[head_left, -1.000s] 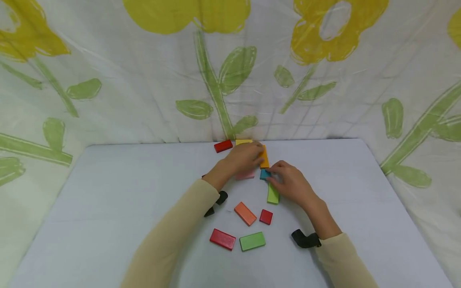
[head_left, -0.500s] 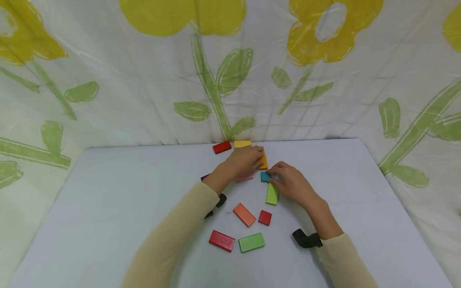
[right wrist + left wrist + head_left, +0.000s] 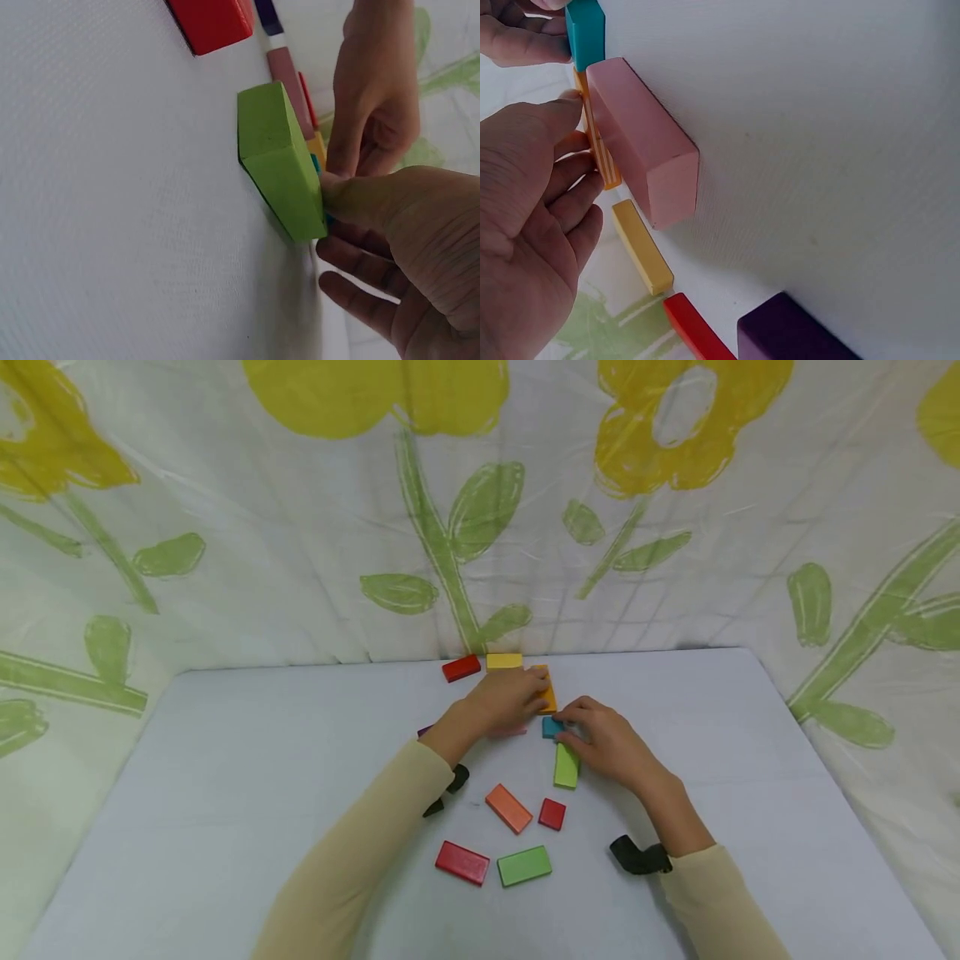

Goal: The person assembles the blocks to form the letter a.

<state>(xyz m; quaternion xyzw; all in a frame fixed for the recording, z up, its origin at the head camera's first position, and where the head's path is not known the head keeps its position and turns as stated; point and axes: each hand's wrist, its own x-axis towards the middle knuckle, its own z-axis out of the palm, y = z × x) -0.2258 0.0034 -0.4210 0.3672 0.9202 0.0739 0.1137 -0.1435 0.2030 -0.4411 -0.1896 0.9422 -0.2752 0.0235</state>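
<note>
My left hand (image 3: pixel 501 700) grips an orange block (image 3: pixel 550 699) near the back of the table, its fingers and thumb along the block's sides. Just in front, my right hand (image 3: pixel 606 742) pinches a small teal block (image 3: pixel 551 727) between thumb and fingers. The teal block stands close to the orange block's near end. A lime green block (image 3: pixel 567 766) lies by the teal one, beneath the right hand. Beside the left hand is a pink block (image 3: pixel 641 142), mostly covered by that hand in the head view. A yellow block (image 3: pixel 504 661) lies behind the left hand.
A red block (image 3: pixel 461 668) lies at the back edge; a purple block (image 3: pixel 791 334) is partly behind the left wrist. Nearer lie an orange-red block (image 3: pixel 508 808), a small red block (image 3: pixel 552 814), a crimson block (image 3: pixel 462 863) and a green block (image 3: pixel 524 866). A flowered curtain (image 3: pixel 300 543) hangs behind.
The head view has shifted slightly. Both hands stay at the orange and teal blocks, with only very small movements; the teal block has shifted slightly relative to the orange one.
</note>
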